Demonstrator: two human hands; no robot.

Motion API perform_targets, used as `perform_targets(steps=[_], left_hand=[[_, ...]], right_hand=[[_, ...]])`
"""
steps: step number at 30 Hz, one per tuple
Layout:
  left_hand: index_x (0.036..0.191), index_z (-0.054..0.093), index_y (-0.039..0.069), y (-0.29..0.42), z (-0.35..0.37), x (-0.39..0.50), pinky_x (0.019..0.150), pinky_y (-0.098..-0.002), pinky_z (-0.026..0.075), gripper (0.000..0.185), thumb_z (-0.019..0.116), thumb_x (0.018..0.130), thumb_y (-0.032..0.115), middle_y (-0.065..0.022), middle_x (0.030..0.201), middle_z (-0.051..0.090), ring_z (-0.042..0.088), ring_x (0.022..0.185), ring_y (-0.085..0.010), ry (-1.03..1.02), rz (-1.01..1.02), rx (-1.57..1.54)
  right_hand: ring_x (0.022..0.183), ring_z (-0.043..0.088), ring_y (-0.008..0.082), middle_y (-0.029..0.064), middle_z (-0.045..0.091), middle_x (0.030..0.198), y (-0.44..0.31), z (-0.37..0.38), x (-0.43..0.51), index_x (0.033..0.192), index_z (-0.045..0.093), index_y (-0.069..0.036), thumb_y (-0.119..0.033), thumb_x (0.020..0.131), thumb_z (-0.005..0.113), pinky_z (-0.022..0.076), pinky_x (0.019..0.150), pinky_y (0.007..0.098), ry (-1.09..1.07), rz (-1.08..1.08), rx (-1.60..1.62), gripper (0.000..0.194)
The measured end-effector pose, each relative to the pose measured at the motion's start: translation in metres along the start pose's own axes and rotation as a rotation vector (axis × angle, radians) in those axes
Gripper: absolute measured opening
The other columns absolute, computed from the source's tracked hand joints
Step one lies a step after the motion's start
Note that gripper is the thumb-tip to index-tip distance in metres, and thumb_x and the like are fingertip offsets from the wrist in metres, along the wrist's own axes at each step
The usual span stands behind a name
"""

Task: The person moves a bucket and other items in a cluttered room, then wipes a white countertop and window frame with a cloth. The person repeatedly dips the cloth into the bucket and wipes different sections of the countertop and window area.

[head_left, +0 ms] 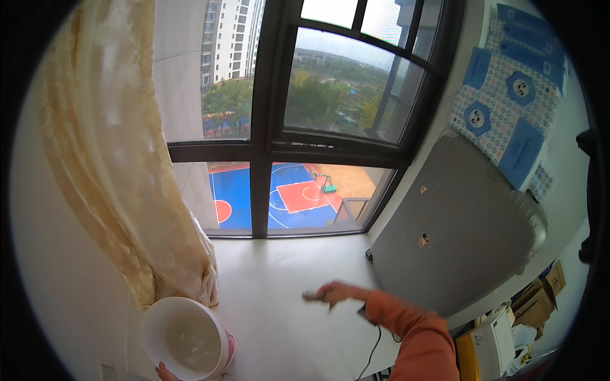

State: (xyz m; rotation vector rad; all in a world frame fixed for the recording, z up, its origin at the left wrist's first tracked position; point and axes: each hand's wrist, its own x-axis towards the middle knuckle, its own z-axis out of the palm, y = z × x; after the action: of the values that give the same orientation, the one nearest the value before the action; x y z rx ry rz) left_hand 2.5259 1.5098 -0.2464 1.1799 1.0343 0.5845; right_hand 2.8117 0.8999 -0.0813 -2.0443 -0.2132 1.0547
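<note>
A white plastic bucket [154,328] tilts at the lower left, with cloudy water or a pale wet layer inside; which of the two I cannot tell. My left hand [166,372] grips its near rim, mostly cut off by the picture's lower edge. Over the pale sill [281,276] my right hand [339,292] reaches out in an orange sleeve. Its fingers are closed on a small grey-brown object [312,296], too blurred to name. A black cable [376,345] hangs below that wrist.
Behind the bucket hangs a cream curtain [128,166]. A dark-framed window [259,190] overlooks a basketball court. On the right a grey suitcase [452,228] leans, with blue-and-white patterned packages [500,109] on top. Cardboard boxes [533,305] and a white box [495,340] stand lower right.
</note>
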Motion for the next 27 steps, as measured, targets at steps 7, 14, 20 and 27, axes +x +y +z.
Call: perform_targets(steps=[7,14,20,27], left_hand=[[0.12,0.043,-0.006,-0.009,0.003,-0.002,0.084,-0.0412,0.045,0.047,0.045,0.09,0.03,-0.0209,0.114,0.053,0.056,0.097,-0.0306,0.035,0.019,0.039],[0.117,0.046,-0.008,-0.014,0.0,0.002,0.083,-0.0406,0.045,0.045,0.045,0.09,0.028,-0.0208,0.109,0.056,0.057,0.094,-0.0315,0.109,0.105,0.139],[0.119,0.046,-0.007,-0.01,-0.009,-0.003,0.085,-0.0403,0.045,0.046,0.046,0.089,0.028,-0.0205,0.11,0.056,0.057,0.095,-0.031,0.128,0.07,0.126],[0.122,0.045,-0.005,-0.005,-0.02,-0.005,0.086,-0.0399,0.045,0.047,0.045,0.088,0.028,-0.0184,0.111,0.056,0.057,0.096,-0.0299,0.091,0.112,0.137]], right_hand=[[0.06,0.059,0.0115,0.0045,0.066,0.08,-0.19,-0.169,-0.083,0.104,0.063,-0.007,-0.013,0.08,0.059,0.0466,0.045,0.0272,0.676,-0.579,0.161,0.025],[0.083,0.063,0.0253,0.0126,0.065,0.092,-0.336,-0.285,-0.08,0.11,0.062,-0.003,-0.019,0.082,0.06,0.0479,0.072,0.0338,1.594,-0.749,-0.257,0.032],[0.112,0.046,0.032,0.0139,0.049,0.121,-0.436,-0.32,-0.05,0.122,0.053,-0.007,-0.011,0.085,0.057,0.0413,0.092,0.0407,1.986,-1.298,-0.62,0.037],[0.116,0.04,0.0385,0.0125,0.046,0.127,-0.418,-0.3,0.065,0.117,0.055,-0.008,0.002,0.074,0.056,0.0391,0.097,0.0427,1.951,-1.004,-1.041,0.044]])
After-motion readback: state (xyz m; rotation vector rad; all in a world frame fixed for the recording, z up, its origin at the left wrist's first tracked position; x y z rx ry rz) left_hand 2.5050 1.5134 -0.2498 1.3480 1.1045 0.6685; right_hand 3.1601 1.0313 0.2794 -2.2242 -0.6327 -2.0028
